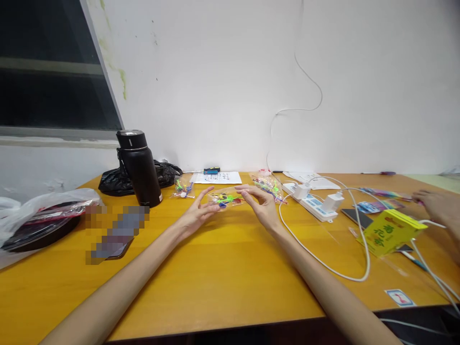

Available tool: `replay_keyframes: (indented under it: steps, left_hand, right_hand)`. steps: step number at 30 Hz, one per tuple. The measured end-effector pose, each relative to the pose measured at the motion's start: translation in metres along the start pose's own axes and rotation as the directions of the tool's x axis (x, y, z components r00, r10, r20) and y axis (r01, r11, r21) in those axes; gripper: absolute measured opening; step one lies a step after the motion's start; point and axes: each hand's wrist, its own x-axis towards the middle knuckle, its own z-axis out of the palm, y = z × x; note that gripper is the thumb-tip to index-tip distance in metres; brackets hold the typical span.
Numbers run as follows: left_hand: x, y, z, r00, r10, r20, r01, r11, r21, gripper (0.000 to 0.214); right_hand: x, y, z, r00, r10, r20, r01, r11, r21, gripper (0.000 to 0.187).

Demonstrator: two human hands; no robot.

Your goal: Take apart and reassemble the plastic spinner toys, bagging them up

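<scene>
A small clear plastic bag (230, 197) of green, yellow, blue and red plastic pieces is held between my two hands just above the table. My left hand (196, 213) grips its left end, with the thumb in front and the index finger raised along the edge. At the right upper corner, my right hand (264, 206) pinches the bag between thumb and fingers. Behind my left hand lies another bag of coloured pieces (184, 187). A third such bag (268, 184) rests just behind my right hand.
To the left stand a black bottle (138, 167), a black plastic bag (168, 172) and a blurred-out phone (120, 251). A power strip (316, 206) with white cables and a yellow box (390, 232) are at right. Another person's hand (434, 206) reaches in there.
</scene>
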Motion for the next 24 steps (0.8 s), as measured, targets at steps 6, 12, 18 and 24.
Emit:
replay_keyframes:
  steps: [6, 12, 18, 24]
  left_hand:
    - [-0.002, 0.001, 0.008, 0.999, -0.001, 0.042, 0.007, 0.991, -0.135, 0.075]
    - [-0.001, 0.001, 0.001, 0.999, -0.001, -0.050, -0.001, 0.999, -0.042, 0.063]
    - [-0.001, 0.006, -0.006, 1.000, -0.003, -0.007, 0.003, 0.999, 0.048, 0.053]
    - [-0.002, 0.008, -0.006, 0.998, -0.007, 0.064, 0.003, 0.998, 0.061, 0.055]
  right_hand:
    - [-0.001, 0.002, 0.001, 0.995, 0.066, 0.075, -0.072, 0.994, 0.078, 0.026]
    - [0.001, 0.007, -0.006, 0.984, 0.069, 0.161, -0.087, 0.991, 0.105, 0.030]
    - [0.006, 0.020, -0.014, 0.964, 0.122, 0.235, -0.134, 0.990, 0.036, 0.025]
    - [0.004, 0.015, -0.014, 0.867, 0.187, 0.462, -0.239, 0.970, 0.055, 0.040]
